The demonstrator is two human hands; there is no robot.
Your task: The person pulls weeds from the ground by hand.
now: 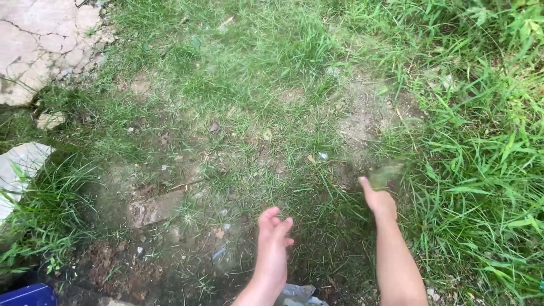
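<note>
Two bare hands reach out over the patchy grass (272, 96). Nearest you, your left hand (272, 243) hangs loose, fingers half curled, holding nothing. Just beyond and to its right, your right hand (378, 201) is pinched shut, and a blurred tuft of green blades (385, 173) sits at its fingertips, up and slightly right of the fist. That hand is the nearer one. Farther off lies bare soil (362, 119).
</note>
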